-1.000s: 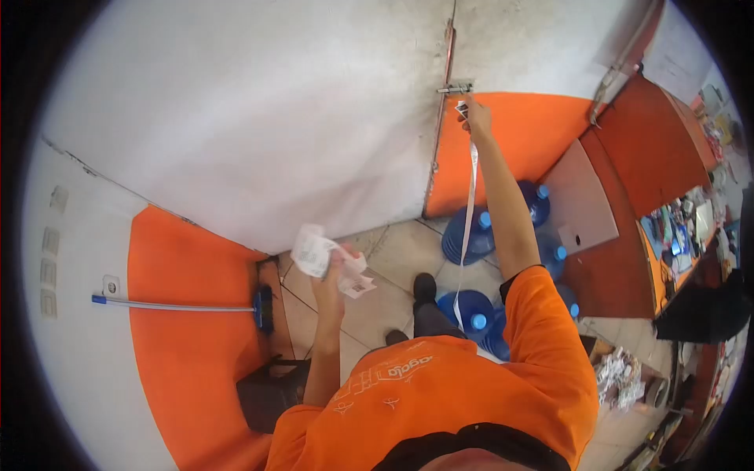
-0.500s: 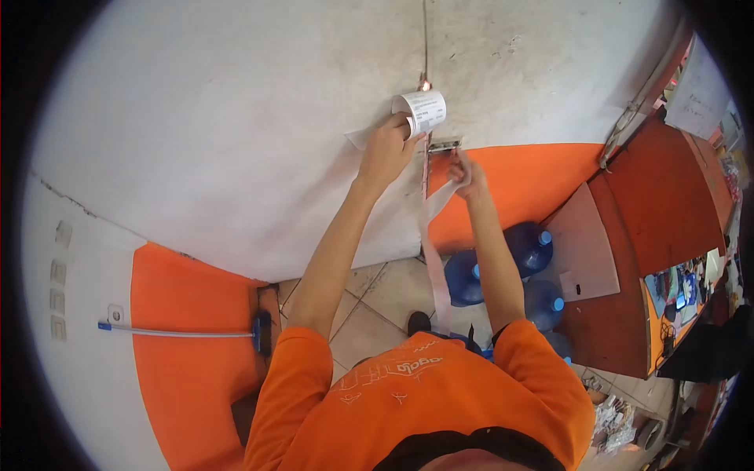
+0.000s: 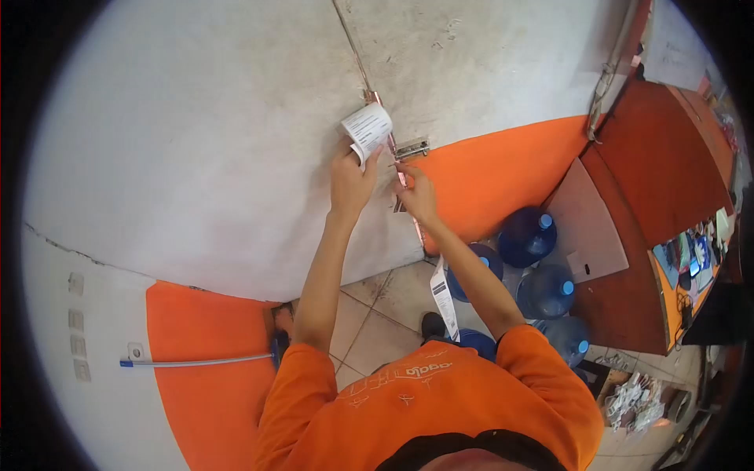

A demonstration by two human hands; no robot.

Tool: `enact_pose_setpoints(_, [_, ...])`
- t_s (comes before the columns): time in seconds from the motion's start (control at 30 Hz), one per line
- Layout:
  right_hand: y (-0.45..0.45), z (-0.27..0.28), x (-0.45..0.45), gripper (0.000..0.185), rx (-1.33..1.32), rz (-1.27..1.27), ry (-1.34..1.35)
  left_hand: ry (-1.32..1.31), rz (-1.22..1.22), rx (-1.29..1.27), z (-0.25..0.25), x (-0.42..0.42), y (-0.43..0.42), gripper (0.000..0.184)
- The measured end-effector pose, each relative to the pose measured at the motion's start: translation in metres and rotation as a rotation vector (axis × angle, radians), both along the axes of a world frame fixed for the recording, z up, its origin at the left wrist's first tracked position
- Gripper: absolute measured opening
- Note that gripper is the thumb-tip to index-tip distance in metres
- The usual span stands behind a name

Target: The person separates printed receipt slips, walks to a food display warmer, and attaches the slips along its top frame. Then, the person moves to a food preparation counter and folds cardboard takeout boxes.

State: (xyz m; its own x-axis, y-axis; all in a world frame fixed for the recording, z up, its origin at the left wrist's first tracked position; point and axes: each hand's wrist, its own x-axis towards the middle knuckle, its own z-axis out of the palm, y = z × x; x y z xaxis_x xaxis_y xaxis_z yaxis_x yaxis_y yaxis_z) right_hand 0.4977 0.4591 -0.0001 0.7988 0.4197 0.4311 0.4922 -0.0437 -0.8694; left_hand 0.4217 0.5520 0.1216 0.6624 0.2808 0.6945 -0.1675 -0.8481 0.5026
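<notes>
My left hand is closed around a curled length of white printed paper, held up against the white panel, left of the vertical gap. My right hand is just below a metal slide bolt, its fingers bent and pinched together. A bit of paper shows beneath these fingers. Farther down, a printed paper strip hangs beside my right forearm, its upper part hidden behind the arm. It seems to run up to my right hand, though the join is not visible.
Large blue water bottles stand on the tiled floor at the right. Behind them is a reddish-brown desk with clutter on top. At left, a blue-ended pole leans by the orange wall section. Loose white items lie lower right.
The view has turned, so the panel and my hands appear farther left. My right hand has come in closer to the gap. The hanging strip has swung round, showing its printed side.
</notes>
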Motion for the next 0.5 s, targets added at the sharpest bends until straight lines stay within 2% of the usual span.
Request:
enact_pose_setpoints(0.07, [0.007, -0.011, -0.010, 0.045, 0.063, -0.087, 0.066, 0.040, -0.017, -0.038, -0.002, -0.001, -0.001, 0.022])
enact_pose_setpoints(0.27, [-0.019, 0.000, -0.072, 0.051, 0.124, -0.118, 0.209, 0.028, -0.011, 0.061, -0.009, -0.027, -0.033, 0.023])
enact_pose_setpoints(0.33, [-0.036, -0.001, -0.088, 0.050, 0.147, -0.123, 0.183, 0.061, -0.047, -0.069, -0.007, -0.045, -0.049, 0.024])
enact_pose_setpoints(0.4, [-0.056, 0.003, -0.106, 0.049, 0.172, -0.134, 0.155, 0.025, -0.022, -0.027, -0.011, -0.066, -0.063, 0.024])
enact_pose_setpoints(0.5, [-0.092, 0.011, -0.131, 0.044, 0.044, -0.038, 0.282, -0.041, 0.009, -0.038, -0.013, -0.101, -0.092, 0.022])
